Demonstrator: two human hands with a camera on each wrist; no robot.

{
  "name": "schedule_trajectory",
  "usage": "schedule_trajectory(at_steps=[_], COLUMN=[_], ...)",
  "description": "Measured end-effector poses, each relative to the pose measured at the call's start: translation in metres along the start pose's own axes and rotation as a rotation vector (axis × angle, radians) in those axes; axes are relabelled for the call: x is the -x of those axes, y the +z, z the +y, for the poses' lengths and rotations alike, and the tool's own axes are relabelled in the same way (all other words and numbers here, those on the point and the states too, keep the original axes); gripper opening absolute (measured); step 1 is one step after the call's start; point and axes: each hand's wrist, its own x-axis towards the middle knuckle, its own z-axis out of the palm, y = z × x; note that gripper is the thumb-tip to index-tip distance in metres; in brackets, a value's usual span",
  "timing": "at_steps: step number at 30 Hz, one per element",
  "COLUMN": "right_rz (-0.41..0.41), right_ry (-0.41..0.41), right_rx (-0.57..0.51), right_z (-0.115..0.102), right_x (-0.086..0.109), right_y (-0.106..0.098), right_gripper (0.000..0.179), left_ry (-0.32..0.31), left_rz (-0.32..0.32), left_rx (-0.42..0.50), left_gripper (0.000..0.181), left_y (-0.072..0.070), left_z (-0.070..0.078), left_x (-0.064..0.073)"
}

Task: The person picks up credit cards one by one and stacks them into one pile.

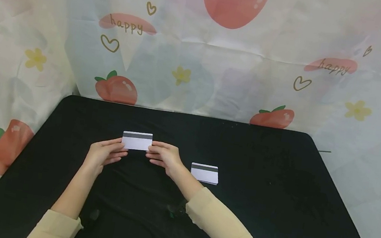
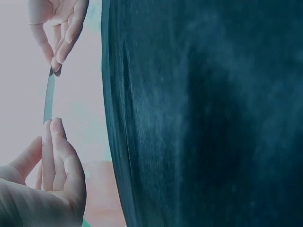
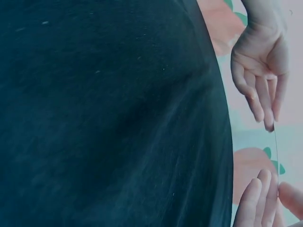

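A white card with a dark magnetic stripe [image 1: 136, 142] is held up over the black table, its stripe along the top. My left hand [image 1: 107, 153] pinches its left end between thumb and fingers. At the opposite end, my right hand [image 1: 165, 157] pinches it the same way. Both wrist views show the card nearly edge-on, as a thin strip [image 2: 49, 97] in the left one and a fine line [image 3: 276, 151] in the right one. Beyond the right wrist, more white striped cards [image 1: 204, 174] lie on the table, slightly offset, as a small stack.
The table [image 1: 271, 220] has a black cloth cover with some creases. Behind it and at its sides hangs a pale curtain [image 1: 219, 70] printed with fruit, flowers, hearts and the word "happy". My right forearm passes just in front of the stacked cards.
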Motion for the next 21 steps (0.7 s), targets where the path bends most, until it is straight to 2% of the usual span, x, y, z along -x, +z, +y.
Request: schedule_trajectory(at_steps=[6,21], right_rz=[0.021,0.053], right_ry=[0.022,0.026], right_rx=[0.004,0.029], right_z=[-0.001,-0.001], right_x=[0.005,0.018], right_y=[-0.011,-0.04], right_gripper=[0.035,0.035], left_ry=[-0.004,-0.014], left_rz=[-0.031,-0.043], left_rx=[0.023,0.005], left_gripper=[0.047,0.044], left_y=[0.011,0.04], left_z=[-0.002,-0.01], left_x=[0.001,0.005])
